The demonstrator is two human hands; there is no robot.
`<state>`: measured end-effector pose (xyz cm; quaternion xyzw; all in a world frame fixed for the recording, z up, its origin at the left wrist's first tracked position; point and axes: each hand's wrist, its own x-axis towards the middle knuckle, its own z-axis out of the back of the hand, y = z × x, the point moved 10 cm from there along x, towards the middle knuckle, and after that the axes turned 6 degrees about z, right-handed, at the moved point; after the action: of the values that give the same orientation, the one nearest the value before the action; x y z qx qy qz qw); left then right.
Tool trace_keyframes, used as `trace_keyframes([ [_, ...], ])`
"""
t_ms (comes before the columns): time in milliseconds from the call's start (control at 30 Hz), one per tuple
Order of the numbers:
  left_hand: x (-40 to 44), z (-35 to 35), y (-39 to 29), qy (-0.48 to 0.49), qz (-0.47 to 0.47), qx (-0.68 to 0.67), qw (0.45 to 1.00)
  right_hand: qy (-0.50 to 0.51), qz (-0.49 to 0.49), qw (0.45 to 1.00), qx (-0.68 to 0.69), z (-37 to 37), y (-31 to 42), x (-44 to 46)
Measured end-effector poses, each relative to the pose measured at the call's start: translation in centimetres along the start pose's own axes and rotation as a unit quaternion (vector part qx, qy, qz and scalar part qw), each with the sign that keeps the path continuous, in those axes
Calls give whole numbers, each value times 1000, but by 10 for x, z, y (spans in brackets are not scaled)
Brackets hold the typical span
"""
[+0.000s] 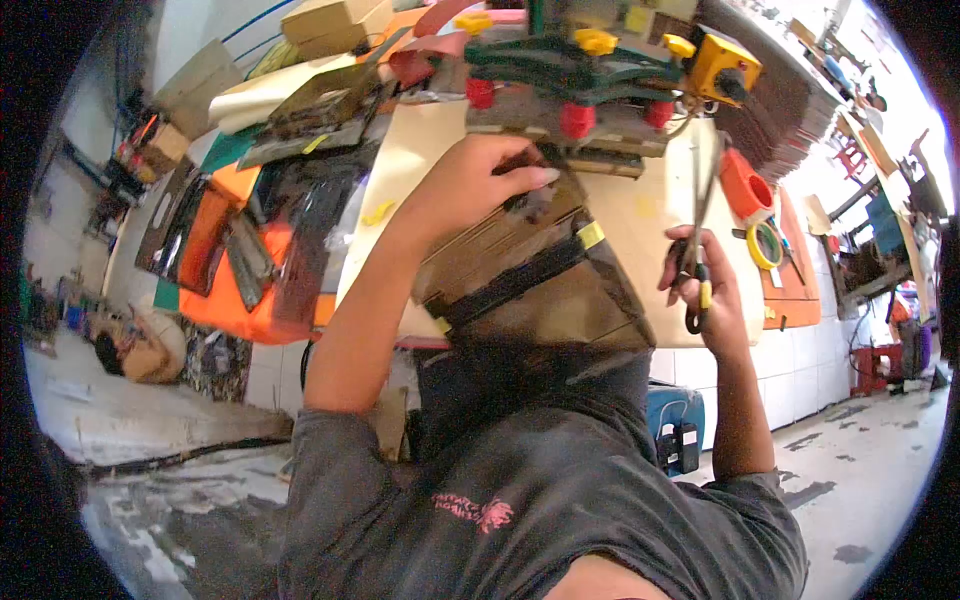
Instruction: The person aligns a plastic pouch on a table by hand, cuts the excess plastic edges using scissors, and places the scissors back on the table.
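Right hand [714, 300] was wrapped round scissors [704, 212], tips pointing away | left hand [485, 185] sat over the brown panel [575, 300] — honestly couldn't tell if pinching | panel lay left of the scissors, left hand nearer, black strip [515, 285] slanting far-right — counted 1 scissors, 1 panel, 1 strip, 2 yellow tabs [591, 235]

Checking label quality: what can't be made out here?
All in the head view:
Left hand: its curled fingers and blur hide whether it pinches anything on the flat, glossy brown panel.
Black-handled metal scissors: right hand covers part of the handles.
Pink print on the dark grey shirt: lettering too small, blurred.
Green frame with red cylindrical feet: cut off by top edge.
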<state>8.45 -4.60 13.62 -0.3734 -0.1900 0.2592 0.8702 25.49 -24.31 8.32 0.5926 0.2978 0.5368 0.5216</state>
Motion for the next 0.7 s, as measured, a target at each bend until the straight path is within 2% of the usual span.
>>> trace_keyframes([
  [33,-1,-1,-10,5,-14,-4,1000,1,-10,1000,2,-1,-1,0],
  [100,-5,-9,-12,36,34,-102,994,20,-8,1000,-13,-6,-3,1],
  [233,-5,-18,-25,37,-4,-136,990,84,-18,996,-22,-20,0,0],
  [433,-11,-10,-60,7,-11,-100,995,139,-27,989,-34,-26,4,-6],
  [533,-10,-3,-70,2,-20,-76,997,137,52,988,-40,-31,20,-2],
  [700,-14,4,-86,-2,-15,-103,995,168,44,981,-86,-28,34,-2],
])
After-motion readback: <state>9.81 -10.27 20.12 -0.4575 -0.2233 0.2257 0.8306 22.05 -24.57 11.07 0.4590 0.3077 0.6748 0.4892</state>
